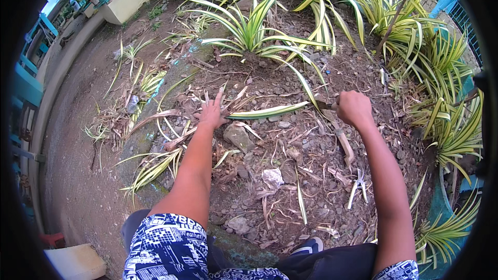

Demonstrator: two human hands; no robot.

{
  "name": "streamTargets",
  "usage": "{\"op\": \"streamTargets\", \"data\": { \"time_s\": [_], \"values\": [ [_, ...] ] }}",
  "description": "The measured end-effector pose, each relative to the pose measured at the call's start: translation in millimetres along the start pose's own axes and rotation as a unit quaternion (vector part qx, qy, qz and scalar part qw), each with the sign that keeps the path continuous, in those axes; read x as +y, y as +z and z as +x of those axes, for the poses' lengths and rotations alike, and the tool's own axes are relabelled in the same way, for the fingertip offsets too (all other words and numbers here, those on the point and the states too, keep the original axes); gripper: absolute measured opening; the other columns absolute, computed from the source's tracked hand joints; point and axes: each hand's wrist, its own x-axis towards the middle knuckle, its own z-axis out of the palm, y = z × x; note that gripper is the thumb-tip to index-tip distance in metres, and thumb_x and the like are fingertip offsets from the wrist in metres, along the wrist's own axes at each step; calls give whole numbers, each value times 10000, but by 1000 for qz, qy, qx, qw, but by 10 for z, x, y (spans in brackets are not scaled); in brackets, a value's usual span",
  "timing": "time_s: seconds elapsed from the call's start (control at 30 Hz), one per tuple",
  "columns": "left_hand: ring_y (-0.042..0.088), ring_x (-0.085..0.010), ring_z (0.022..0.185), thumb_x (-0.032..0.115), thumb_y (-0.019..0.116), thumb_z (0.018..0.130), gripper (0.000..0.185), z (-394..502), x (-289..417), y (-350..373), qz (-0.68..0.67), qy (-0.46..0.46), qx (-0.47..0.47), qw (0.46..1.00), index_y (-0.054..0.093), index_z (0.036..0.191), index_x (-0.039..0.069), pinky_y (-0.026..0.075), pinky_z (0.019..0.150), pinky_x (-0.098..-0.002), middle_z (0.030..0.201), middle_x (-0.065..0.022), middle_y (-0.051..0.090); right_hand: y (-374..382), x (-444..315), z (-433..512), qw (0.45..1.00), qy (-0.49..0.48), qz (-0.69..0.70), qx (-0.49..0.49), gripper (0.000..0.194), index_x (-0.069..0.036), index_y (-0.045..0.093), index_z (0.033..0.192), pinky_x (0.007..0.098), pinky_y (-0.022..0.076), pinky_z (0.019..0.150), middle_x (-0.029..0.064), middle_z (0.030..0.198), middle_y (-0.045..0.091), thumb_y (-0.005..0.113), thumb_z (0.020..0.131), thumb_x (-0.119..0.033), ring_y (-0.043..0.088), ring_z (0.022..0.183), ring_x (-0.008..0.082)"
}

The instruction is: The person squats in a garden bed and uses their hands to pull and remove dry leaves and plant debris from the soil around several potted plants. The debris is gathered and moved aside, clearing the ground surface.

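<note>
My left hand [212, 113], fingers spread, rests on dry brown leaves [237, 103] at the middle left. A long green and cream leaf [268, 112] runs from beside it towards my right hand [353, 109]. That hand is closed around the handle of a bladed tool, whose dark blade [323, 105] points left at the leaf's end; its exact kind is hard to tell. A curved wooden piece [344, 146] lies on the soil below. Pruning shears [358, 188] with pale handles lie farther down. Above stands a variegated spider-like plant [249, 41] rooted in the soil.
More striped plants [439, 62] line the right side and top. A large stone [238, 137] and a white rock [272, 177] lie in the bed. Cut leaves and dry litter [124, 112] are heaped at left, near a concrete kerb [58, 74]. My shoe [309, 245] is at the bottom.
</note>
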Motion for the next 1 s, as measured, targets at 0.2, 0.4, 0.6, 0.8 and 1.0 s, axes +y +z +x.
{"op": "streamTargets", "data": {
  "time_s": [0.2,0.4,0.6,0.8,1.0],
  "values": [
    [538,-391,1060,56,564,787,432,-170,123,179,-40,30,67,996,465,1195,154,450,851,-524,1122,-204,553,-7,-28,40,1000,-13,-14,20,184,-29,686,862,401,535,741,181,881,676,542,757,-78,666,845,331],
    [592,-430,935,66,571,778,357,-68,122,-628,-86,52,173,980,492,1121,125,481,785,-489,976,-255,608,-148,-79,-27,1000,14,1,-1,215,-26,670,905,411,531,744,178,940,667,611,791,-198,661,873,322],
    [587,-408,971,87,584,763,393,-85,-693,-1599,-68,-8,200,977,526,1148,138,471,831,-460,1001,-242,621,-612,-615,-202,996,-74,32,48,282,-74,685,895,406,528,697,167,848,671,627,826,-341,664,791,327],
    [575,-390,1016,89,586,727,466,49,-963,-2309,-92,64,304,946,535,1189,114,448,886,-454,1067,-242,608,-660,-1823,129,979,-190,46,59,332,-71,687,873,415,523,654,162,797,668,598,846,-390,663,753,331],
    [519,-399,1090,103,699,707,547,140,-1575,-3085,-40,74,504,859,493,1210,153,442,903,-437,1148,-201,552,-434,-2762,515,981,-184,55,32,313,-129,703,909,414,524,721,152,867,678,601,839,-416,660,822,319]
  ]
}}
